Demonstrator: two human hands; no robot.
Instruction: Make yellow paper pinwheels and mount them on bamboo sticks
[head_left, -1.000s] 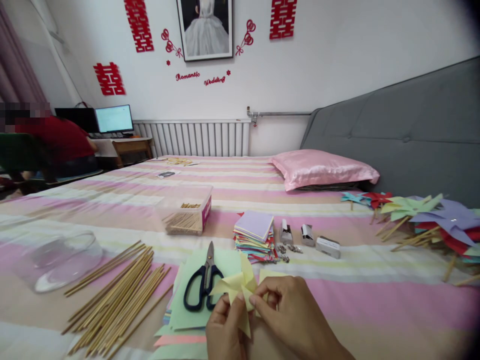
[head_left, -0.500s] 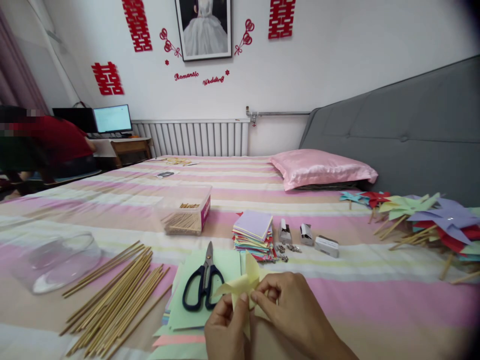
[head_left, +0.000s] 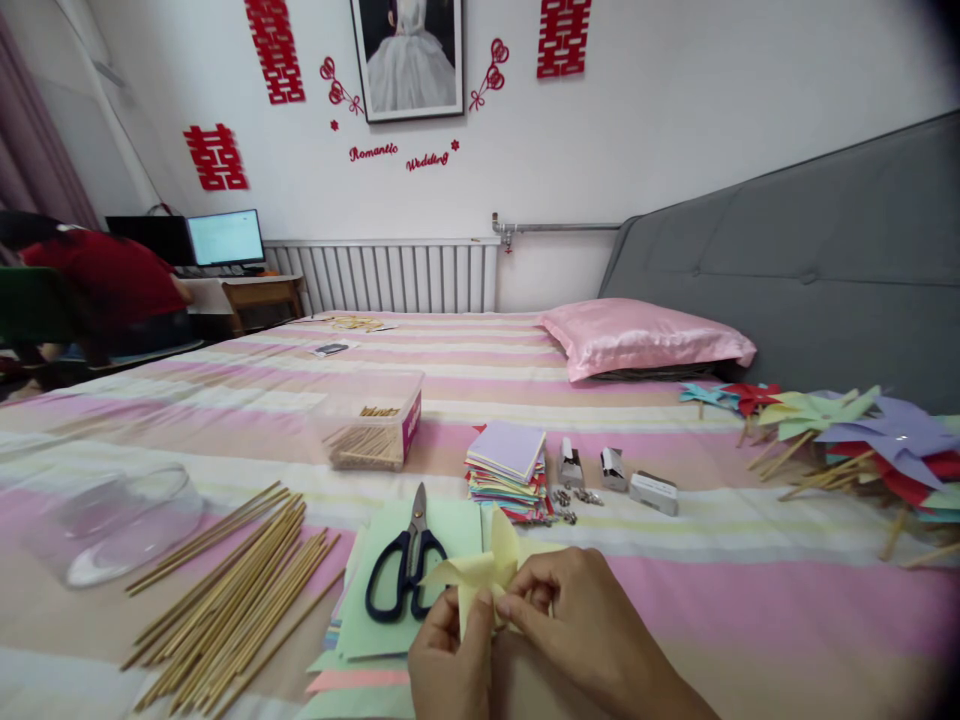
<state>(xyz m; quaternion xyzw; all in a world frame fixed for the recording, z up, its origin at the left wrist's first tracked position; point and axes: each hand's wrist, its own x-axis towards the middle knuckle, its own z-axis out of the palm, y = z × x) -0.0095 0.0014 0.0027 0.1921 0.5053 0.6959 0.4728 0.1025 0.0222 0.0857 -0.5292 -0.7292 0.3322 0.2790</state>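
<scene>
A pale yellow paper pinwheel (head_left: 504, 545) is held between my two hands, its blades folded in toward the middle. My left hand (head_left: 454, 650) pinches it from the lower left, thumb near the centre. My right hand (head_left: 570, 610) grips it from the right with thumb and index finger pressed at the middle; what lies under those fingertips is hidden. Dark-handled scissors (head_left: 409, 570) lie on a stack of green paper (head_left: 375, 630) just left of the pinwheel.
Wooden sticks (head_left: 240, 590) lie at left beside a clear plastic container (head_left: 112, 530). A clear box of sticks (head_left: 375, 430), a stack of coloured paper squares (head_left: 510, 455), small metal pins (head_left: 574, 498) and small boxes (head_left: 652, 492) stand beyond. Finished pinwheels (head_left: 885, 430) lie at right. A person (head_left: 112, 275) sits far left.
The pinwheel has shifted and turned slightly to the left in my fingers. My right thumb has moved slightly left at its centre. Both hands otherwise stay in place.
</scene>
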